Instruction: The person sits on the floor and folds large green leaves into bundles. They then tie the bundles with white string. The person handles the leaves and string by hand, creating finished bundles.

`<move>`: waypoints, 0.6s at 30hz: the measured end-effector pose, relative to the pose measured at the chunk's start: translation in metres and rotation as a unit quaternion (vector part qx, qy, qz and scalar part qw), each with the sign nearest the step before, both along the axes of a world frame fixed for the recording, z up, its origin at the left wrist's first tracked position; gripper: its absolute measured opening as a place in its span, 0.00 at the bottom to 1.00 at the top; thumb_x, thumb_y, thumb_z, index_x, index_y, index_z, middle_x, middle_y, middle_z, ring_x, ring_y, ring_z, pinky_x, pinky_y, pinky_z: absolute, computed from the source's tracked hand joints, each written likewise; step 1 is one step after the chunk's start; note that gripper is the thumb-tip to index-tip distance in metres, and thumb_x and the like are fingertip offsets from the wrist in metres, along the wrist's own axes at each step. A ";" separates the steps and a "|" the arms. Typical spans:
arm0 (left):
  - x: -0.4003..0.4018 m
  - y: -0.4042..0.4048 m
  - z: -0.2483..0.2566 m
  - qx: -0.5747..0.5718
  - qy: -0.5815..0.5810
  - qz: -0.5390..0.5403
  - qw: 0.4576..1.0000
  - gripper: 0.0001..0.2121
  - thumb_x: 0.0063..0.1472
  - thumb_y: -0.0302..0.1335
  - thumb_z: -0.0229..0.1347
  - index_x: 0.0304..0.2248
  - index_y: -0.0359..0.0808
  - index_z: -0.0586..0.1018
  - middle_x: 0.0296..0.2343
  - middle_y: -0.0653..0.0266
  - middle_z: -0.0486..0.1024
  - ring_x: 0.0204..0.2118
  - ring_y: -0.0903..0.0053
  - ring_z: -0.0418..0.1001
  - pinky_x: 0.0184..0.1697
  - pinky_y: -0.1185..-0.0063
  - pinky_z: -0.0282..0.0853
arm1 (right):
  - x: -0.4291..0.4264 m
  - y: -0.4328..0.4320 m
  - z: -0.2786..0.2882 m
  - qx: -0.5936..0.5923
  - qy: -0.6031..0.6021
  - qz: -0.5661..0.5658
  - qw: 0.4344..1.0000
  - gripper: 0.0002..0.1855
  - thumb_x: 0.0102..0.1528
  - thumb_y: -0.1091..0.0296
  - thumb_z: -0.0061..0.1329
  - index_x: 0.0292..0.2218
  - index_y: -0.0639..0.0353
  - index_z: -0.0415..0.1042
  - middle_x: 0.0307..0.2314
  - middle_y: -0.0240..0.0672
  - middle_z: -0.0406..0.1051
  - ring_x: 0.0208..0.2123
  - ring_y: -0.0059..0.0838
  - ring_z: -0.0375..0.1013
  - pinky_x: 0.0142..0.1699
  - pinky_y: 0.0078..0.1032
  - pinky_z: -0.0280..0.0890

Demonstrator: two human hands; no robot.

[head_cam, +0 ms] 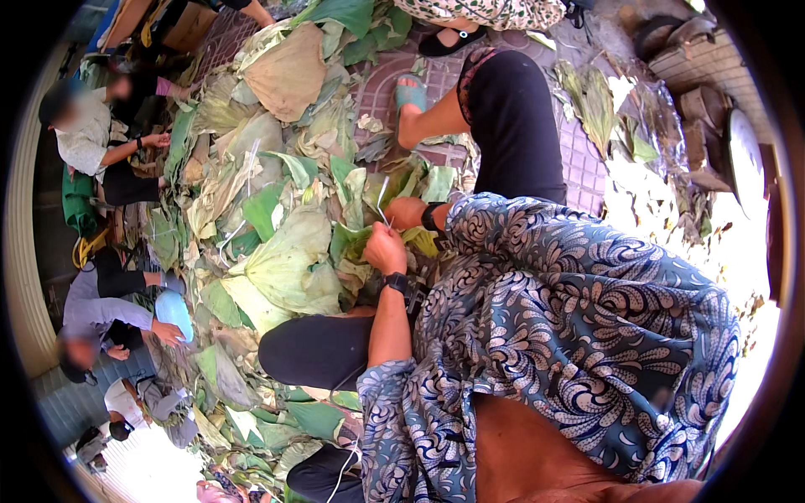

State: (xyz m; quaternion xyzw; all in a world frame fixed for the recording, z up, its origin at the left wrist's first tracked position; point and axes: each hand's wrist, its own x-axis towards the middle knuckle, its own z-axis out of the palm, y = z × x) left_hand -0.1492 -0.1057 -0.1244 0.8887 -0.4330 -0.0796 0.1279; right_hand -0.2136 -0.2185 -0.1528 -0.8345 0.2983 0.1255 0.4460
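My left hand (385, 248), with a dark band at its wrist, pinches a thin white strip (380, 196) between thumb and fingers. The strip stands up from the fingertips and bends at its upper part. Close against it is my right hand (405, 212), also banded at the wrist; its fingers are bent near the strip's lower end, and their grip is partly hidden. Below both hands lie crumpled green and yellowish leaves (352, 242). A broad pale lotus leaf (289, 264) spreads beside my left hand, in front of my bent knee (314, 352).
A large heap of dried lotus leaves (283, 72) covers the paved floor (582, 151). Several people sit along its far side, one beside a light-blue rounded object (173, 315). My sandalled foot (412, 104) rests near a black shoe (451, 41) of another person.
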 end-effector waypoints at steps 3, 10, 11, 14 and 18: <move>0.001 0.001 -0.005 -0.040 0.087 0.063 0.993 0.07 0.48 0.30 0.54 0.21 0.36 0.72 0.17 0.56 0.73 0.21 0.56 0.70 0.25 0.67 0.65 | -0.002 0.002 -0.005 -0.008 -0.029 -0.006 1.000 0.14 0.41 0.59 0.49 0.30 0.55 0.75 0.27 0.41 0.72 0.31 0.42 0.71 0.34 0.36 0.64; 0.040 0.016 -0.057 -0.110 0.356 0.134 0.918 0.05 0.53 0.23 0.52 0.24 0.29 0.72 0.16 0.65 0.71 0.18 0.81 0.69 0.21 0.82 0.63 | 0.004 -0.023 0.032 -0.032 -0.009 0.006 0.999 0.20 0.42 0.57 0.50 0.36 0.58 0.70 0.30 0.41 0.71 0.34 0.40 0.70 0.36 0.34 0.63; 0.039 0.010 -0.052 -0.129 0.394 0.145 0.898 0.05 0.53 0.23 0.52 0.24 0.29 0.72 0.17 0.65 0.71 0.18 0.81 0.69 0.21 0.82 0.63 | 0.000 -0.030 0.037 -0.027 -0.026 -0.015 0.999 0.19 0.42 0.57 0.50 0.35 0.58 0.70 0.30 0.41 0.72 0.34 0.40 0.71 0.37 0.34 0.63; 0.038 -0.004 -0.025 -0.185 0.471 0.163 0.847 0.03 0.53 0.21 0.52 0.24 0.30 0.71 0.16 0.66 0.70 0.17 0.82 0.67 0.20 0.83 0.63 | -0.006 -0.054 0.042 -0.046 -0.096 -0.072 0.992 0.14 0.44 0.61 0.49 0.32 0.58 0.70 0.28 0.38 0.72 0.32 0.40 0.71 0.36 0.31 0.64; 0.048 -0.015 0.007 -0.226 0.483 0.156 0.831 0.03 0.54 0.21 0.51 0.24 0.32 0.70 0.15 0.67 0.69 0.16 0.83 0.66 0.21 0.84 0.63 | -0.011 -0.065 0.043 0.035 -0.229 -0.246 0.941 0.08 0.45 0.65 0.46 0.28 0.58 0.72 0.24 0.38 0.72 0.28 0.36 0.71 0.35 0.29 0.65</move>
